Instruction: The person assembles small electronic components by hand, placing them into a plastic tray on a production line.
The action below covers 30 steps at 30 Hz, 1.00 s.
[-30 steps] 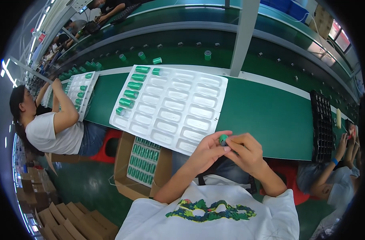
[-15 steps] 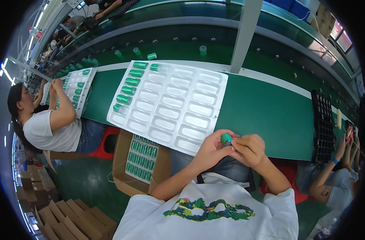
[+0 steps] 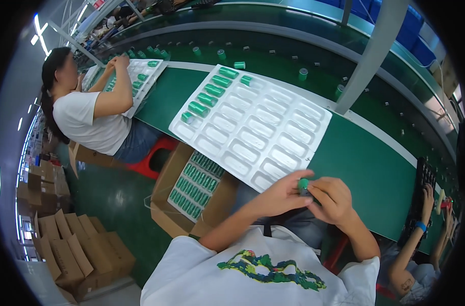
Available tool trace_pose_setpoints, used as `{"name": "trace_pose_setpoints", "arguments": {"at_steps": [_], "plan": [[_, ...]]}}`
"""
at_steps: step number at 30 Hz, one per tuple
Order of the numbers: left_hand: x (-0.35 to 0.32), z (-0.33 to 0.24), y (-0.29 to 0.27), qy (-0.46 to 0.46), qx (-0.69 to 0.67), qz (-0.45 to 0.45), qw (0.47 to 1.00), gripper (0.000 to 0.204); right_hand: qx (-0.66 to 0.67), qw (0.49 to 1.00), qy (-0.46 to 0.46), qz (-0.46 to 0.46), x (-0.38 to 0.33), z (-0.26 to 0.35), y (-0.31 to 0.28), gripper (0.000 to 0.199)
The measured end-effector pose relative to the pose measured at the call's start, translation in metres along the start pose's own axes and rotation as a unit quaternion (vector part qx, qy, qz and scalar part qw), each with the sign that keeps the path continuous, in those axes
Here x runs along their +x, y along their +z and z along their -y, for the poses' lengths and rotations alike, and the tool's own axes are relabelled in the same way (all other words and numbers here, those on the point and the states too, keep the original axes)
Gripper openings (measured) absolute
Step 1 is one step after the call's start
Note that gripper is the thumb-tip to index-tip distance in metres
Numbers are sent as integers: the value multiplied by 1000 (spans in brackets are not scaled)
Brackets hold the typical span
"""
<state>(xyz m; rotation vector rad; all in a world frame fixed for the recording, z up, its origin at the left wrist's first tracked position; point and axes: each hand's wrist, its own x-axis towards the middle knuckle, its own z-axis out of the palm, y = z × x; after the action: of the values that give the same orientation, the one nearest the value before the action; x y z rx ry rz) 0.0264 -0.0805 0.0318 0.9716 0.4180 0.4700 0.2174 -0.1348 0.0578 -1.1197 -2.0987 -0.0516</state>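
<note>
1. At eight o'clock, with twelve at the top of our view, we see cardboard boxes (image 3: 84,250) standing on the floor.
2. Between nine and ten, a co-worker (image 3: 89,109) in a white shirt sits with raised hands at a partly filled tray.
3. At nine, a red stool (image 3: 152,157) is under the co-worker.
4. Between seven and eight, an open carton (image 3: 218,204) holds rows of green cylinders.
5. Across the middle lies our white tray (image 3: 265,109) on the green bench (image 3: 365,153). Six seated cylinders (image 3: 207,99) fill most of its leftmost column; one more sits in the next column.
6. Between four and five, our left hand (image 3: 283,196) curves thumb and fingers around the held cylinder (image 3: 303,183); blur keeps us from telling whether they press it.
7. At four, the held cylinder is just beyond the tray's near right corner. Our right hand (image 3: 332,200) pinches its lower end between closed fingertips.
8. At half past three, we see a black tray (image 3: 418,199) beside another person's hand.
</note>
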Motion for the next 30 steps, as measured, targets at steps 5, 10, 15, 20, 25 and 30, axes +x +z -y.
{"name": "trace_pose_setpoints", "arguments": {"at_steps": [5,10,15,20,25,30], "plan": [[-48,-49,-101,183,188,-296,918,44,-48,962,83,-255,18,-72,-18,41],[-62,-77,-268,130,672,-566,460,53,-178,893,311,-273,0,-229,-28,29],[-42,-88,-286,5,669,-554,495,48,-234,840,488,-50,-32,-274,-31,41],[-53,-84,-293,26,639,-564,522,36,-164,874,441,-122,-44,-266,-38,54],[-51,-86,-290,66,651,-564,505,32,-376,765,483,-202,-87,-290,-77,51],[-65,-106,-259,148,553,-545,613,30,-258,825,479,-151,-137,-345,-85,34]]}}
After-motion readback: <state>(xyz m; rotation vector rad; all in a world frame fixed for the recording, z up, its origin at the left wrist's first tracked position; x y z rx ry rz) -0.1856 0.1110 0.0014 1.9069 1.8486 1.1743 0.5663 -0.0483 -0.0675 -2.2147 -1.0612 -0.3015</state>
